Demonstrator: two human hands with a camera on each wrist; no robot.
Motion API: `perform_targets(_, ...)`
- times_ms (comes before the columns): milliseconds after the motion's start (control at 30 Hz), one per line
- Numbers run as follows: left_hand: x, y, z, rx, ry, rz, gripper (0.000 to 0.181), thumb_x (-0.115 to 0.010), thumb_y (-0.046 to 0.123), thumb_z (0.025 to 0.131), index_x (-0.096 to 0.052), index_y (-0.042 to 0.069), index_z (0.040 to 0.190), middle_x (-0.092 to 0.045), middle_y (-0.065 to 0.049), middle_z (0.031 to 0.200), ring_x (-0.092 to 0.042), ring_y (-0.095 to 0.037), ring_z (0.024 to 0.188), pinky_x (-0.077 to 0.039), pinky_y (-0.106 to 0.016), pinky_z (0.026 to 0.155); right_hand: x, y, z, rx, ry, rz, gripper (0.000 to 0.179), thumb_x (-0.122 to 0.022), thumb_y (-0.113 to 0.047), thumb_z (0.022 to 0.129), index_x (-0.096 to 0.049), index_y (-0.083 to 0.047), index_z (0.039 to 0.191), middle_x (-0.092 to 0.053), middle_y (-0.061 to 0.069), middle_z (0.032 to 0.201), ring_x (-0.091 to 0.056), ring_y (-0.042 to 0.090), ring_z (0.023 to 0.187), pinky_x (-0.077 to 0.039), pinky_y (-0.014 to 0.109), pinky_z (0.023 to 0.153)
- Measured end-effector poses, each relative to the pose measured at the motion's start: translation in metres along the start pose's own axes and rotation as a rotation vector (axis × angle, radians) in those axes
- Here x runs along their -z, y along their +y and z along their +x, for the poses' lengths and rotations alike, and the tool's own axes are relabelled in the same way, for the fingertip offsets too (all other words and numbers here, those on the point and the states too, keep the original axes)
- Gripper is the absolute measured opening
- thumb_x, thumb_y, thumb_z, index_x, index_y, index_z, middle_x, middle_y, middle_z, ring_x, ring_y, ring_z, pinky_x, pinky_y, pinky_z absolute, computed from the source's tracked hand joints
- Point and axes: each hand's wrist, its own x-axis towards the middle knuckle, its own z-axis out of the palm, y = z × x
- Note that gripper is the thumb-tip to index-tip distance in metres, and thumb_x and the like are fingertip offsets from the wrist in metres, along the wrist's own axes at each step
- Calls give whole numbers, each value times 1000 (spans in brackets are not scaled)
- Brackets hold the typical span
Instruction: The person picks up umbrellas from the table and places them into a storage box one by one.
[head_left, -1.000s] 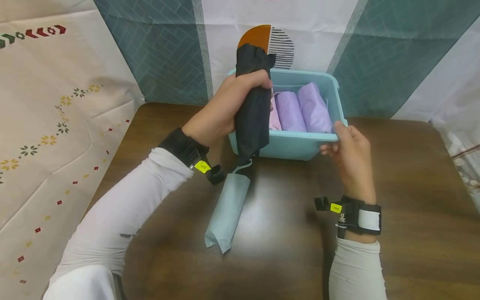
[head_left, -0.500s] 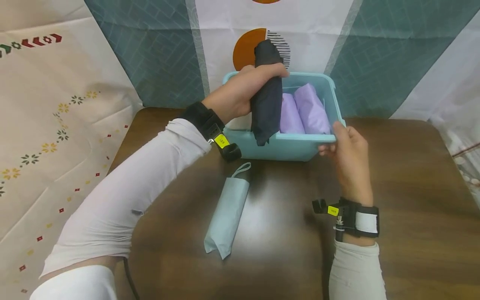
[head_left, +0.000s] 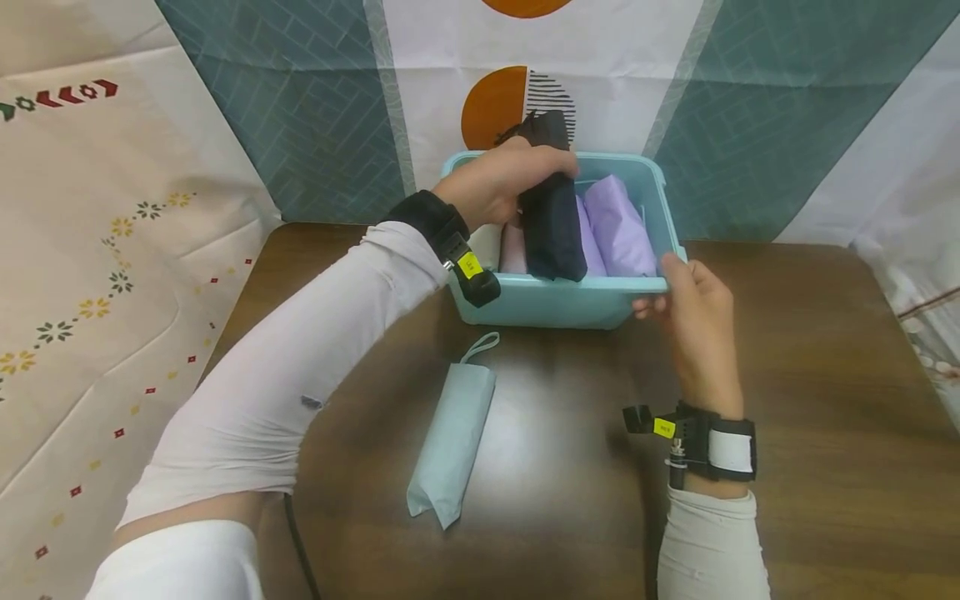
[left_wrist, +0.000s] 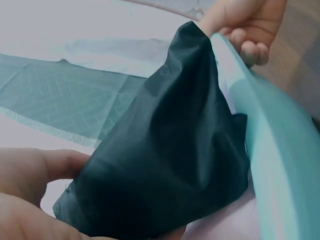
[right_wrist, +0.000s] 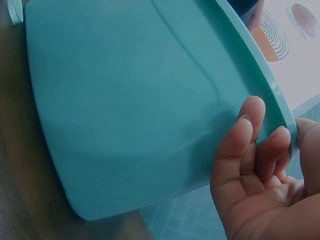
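Note:
My left hand [head_left: 513, 175] grips a black folded umbrella [head_left: 553, 221] over a light blue bin [head_left: 555, 304]. The umbrella slants, its lower end by the bin's front rim; in the left wrist view the dark cloth [left_wrist: 165, 145] lies between thumb and fingers, against the rim. With the thumb above and fingers below, my right hand [head_left: 697, 321] pinches the bin's front right corner, as the right wrist view of the bin wall [right_wrist: 125, 110] also shows. Inside the bin, purple wrapped bundles [head_left: 618, 229] lie at the right, a pink one [head_left: 513, 250] and a whitish one [head_left: 486, 243] at the left.
A pale blue folded umbrella [head_left: 453, 442] with a wrist loop lies on the brown table [head_left: 817, 400] in front of the bin. Patterned cloth [head_left: 802, 125] hangs behind the table, and a white printed cloth [head_left: 97, 275] covers the left side.
My left hand has carried the black umbrella rightward and lowered it toward the bin, away from above the pale blue umbrella. The right hand keeps its hold on the bin's corner.

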Motion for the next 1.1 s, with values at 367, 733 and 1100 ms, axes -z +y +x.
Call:
perform_targets(367, 5, -11, 12, 5, 16, 111, 90, -78, 33, 80, -21, 10, 145, -36, -2, 132, -47, -17, 116, -47, -25, 86, -1, -3, -3, -55, -25, -150, 41, -58, -38, 96, -50, 2, 99, -44, 13, 77, -60, 23, 64, -51, 36, 70)
perform_targets(733, -3, -30, 15, -160, 50, 274, 70, -74, 41, 82, -35, 9, 132, -42, -3, 122, -47, -14, 107, -44, -19, 82, -3, -8, -14, -82, -7, -293, 42, -51, -41, 98, -53, 1, 107, -54, 20, 92, -63, 26, 69, -52, 36, 74)
perform_targets(1100, -7, -36, 17, -266, 103, 392, 71, -71, 44, 83, -37, 9, 135, -48, -3, 118, -49, -14, 105, -42, -20, 82, -2, -4, -15, -62, 3, -277, 43, -51, -41, 99, -52, 1, 104, -51, 19, 90, -63, 27, 68, -53, 37, 72)
